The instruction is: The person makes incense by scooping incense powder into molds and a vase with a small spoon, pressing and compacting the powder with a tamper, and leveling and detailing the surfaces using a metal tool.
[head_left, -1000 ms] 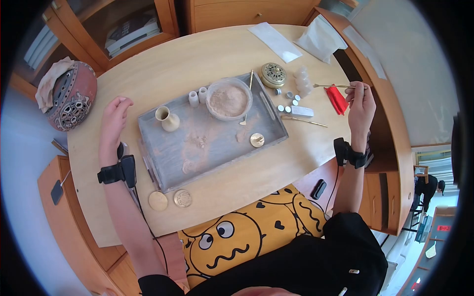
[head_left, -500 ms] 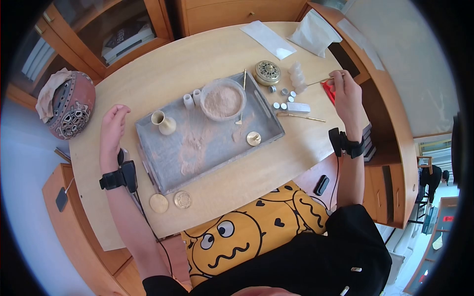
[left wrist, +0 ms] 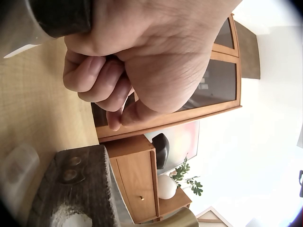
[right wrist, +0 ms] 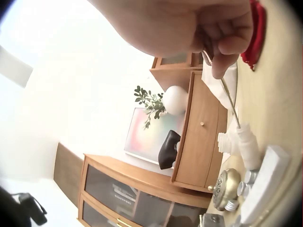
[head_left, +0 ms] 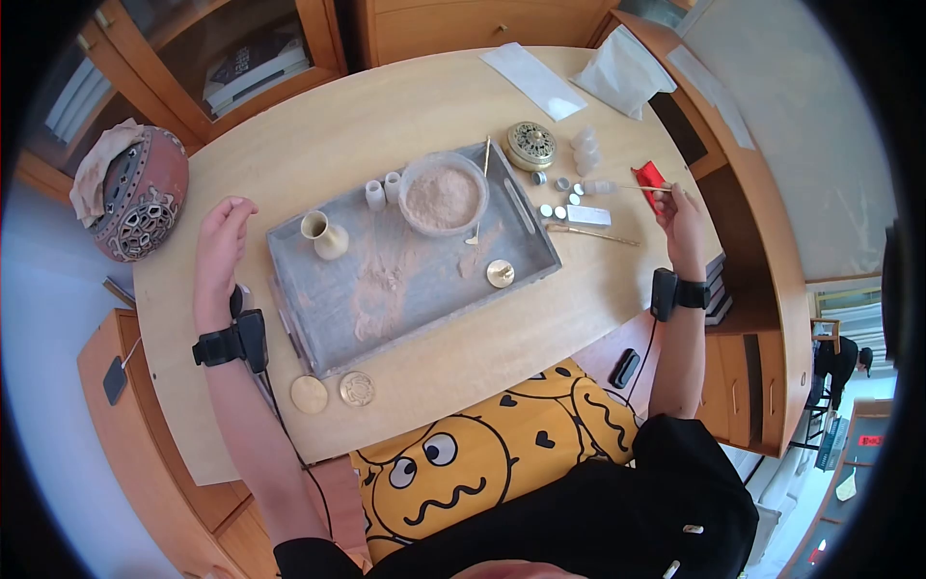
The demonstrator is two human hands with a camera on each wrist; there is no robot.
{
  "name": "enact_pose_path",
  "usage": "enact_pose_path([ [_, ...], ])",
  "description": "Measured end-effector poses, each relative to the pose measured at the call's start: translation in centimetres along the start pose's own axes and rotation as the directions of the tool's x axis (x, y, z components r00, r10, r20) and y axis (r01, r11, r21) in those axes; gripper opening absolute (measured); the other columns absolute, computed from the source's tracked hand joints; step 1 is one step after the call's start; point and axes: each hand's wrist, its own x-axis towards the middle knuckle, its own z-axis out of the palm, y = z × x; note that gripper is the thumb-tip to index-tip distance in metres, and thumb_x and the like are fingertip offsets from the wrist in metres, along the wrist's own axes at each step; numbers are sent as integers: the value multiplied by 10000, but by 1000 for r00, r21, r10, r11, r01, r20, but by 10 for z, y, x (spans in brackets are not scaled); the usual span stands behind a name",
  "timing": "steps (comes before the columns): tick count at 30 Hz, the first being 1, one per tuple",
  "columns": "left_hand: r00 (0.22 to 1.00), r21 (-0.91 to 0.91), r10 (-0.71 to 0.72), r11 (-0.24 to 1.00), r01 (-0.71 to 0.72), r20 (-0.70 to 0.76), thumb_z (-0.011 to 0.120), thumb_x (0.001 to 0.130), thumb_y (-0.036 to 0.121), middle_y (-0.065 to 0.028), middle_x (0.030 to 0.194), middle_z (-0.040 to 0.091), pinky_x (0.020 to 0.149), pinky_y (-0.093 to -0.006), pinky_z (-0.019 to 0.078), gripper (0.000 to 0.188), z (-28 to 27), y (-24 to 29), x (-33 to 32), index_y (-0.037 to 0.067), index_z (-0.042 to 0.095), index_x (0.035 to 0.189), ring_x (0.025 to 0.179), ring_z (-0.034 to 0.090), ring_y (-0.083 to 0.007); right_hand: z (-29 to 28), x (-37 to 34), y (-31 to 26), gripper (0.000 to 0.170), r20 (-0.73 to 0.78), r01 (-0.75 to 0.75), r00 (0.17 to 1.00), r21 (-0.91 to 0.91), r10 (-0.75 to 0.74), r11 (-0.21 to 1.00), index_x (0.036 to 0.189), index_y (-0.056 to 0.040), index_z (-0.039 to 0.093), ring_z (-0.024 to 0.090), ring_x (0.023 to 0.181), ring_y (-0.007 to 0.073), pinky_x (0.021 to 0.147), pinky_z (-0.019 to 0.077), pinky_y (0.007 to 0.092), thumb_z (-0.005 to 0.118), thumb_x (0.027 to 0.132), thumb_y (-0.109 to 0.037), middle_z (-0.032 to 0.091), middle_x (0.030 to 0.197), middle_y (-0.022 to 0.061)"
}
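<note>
My right hand (head_left: 683,220) pinches a slim brass-coloured spoon (right wrist: 230,101) by its handle. The tool's far end meets the mouth of a small translucent bottle (head_left: 598,187), which lies tipped on its side with the mouth toward the hand. Upright behind it stand similar small bottles (head_left: 585,154). Under and behind the right fingers is a red cloth packet (head_left: 648,177). On the other side, my left hand (head_left: 224,246) hovers left of the grey tray (head_left: 424,304), fingers loosely curled and thumb near the fingertips, holding nothing.
The tray carries a bowl (head_left: 447,158) of brownish powder, a small vase (head_left: 332,241), two little bottles (head_left: 375,196) and a brass disc (head_left: 501,274). A pierced brass burner (head_left: 531,147), several small caps (head_left: 547,211) and a white box (head_left: 588,215) stand to its right.
My right hand has come down and the tool's end has moved to the bottles. One bottle has gone from upright to lying on its side. The left hand stays nearly still.
</note>
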Motion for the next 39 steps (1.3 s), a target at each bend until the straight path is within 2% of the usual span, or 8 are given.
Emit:
enact_pose_path([
  [9, 1000, -9, -4, 1000, 4, 12, 568, 973, 240, 138, 623, 311, 436, -178, 162, 135, -1, 0, 0, 121, 604, 920, 493, 245, 25, 5, -2, -6, 207, 283, -223, 951, 356, 122, 907, 1042, -35, 565, 541, 731, 64, 576, 427, 203, 441, 1041, -201, 612, 862, 19],
  [12, 1000, -8, -5, 1000, 6, 14, 570, 969, 233, 137, 623, 313, 434, -181, 163, 129, 2, 2, -3, 119, 601, 916, 493, 246, 25, 24, -10, -20, 221, 422, -204, 905, 331, 49, 921, 1073, -22, 568, 541, 734, 66, 580, 421, 196, 449, 1040, -206, 609, 858, 15],
  [19, 1000, -40, -1, 999, 2, 12, 589, 931, 211, 130, 624, 324, 440, -195, 162, 114, 1, 0, 0, 111, 605, 880, 504, 256, 19, 111, -68, -62, 273, 539, -120, 842, 205, -10, 971, 1091, -8, 598, 564, 748, 59, 604, 430, 190, 476, 1038, -247, 656, 897, 37],
  [25, 1000, -40, 16, 999, -15, 7, 593, 929, 203, 129, 629, 327, 439, -195, 161, 108, 0, 1, -1, 112, 606, 872, 505, 253, 19, 167, -99, -67, 263, 632, -115, 775, 94, 30, 989, 1039, -28, 599, 567, 751, 59, 602, 439, 206, 468, 1038, -255, 685, 908, 44],
  [29, 1000, -42, 9, 999, -9, 13, 577, 962, 218, 133, 626, 309, 435, -185, 166, 127, 0, 1, -2, 108, 595, 900, 496, 252, 21, 189, -110, -67, 276, 647, -39, 763, 46, 0, 998, 1017, -18, 595, 586, 738, 71, 582, 451, 209, 457, 1036, -256, 695, 909, 43],
  [35, 1000, -49, 2, 999, 0, 27, 577, 961, 220, 134, 626, 308, 436, -183, 165, 123, 0, 0, -1, 114, 593, 900, 497, 252, 21, 217, -134, -78, 302, 625, 289, 758, -63, -188, 955, 980, 29, 604, 618, 706, 111, 581, 488, 273, 459, 1032, -231, 700, 850, 73],
  [37, 1000, -63, 6, 998, -4, 24, 590, 929, 203, 131, 632, 318, 443, -195, 165, 105, 0, 2, -2, 121, 601, 865, 511, 251, 17, 225, -140, -79, 264, 656, 542, 686, -172, -314, 823, 977, 45, 601, 657, 696, 212, 606, 508, 330, 486, 1005, -191, 699, 818, 133],
  [39, 1000, -52, 7, 999, -5, 27, 586, 943, 215, 132, 630, 316, 439, -189, 165, 115, -2, -1, 1, 118, 598, 884, 504, 253, 19, 234, -146, -78, 239, 683, 644, 624, -172, -381, 746, 970, 43, 598, 659, 719, 272, 623, 510, 361, 499, 989, -173, 691, 815, 158],
])
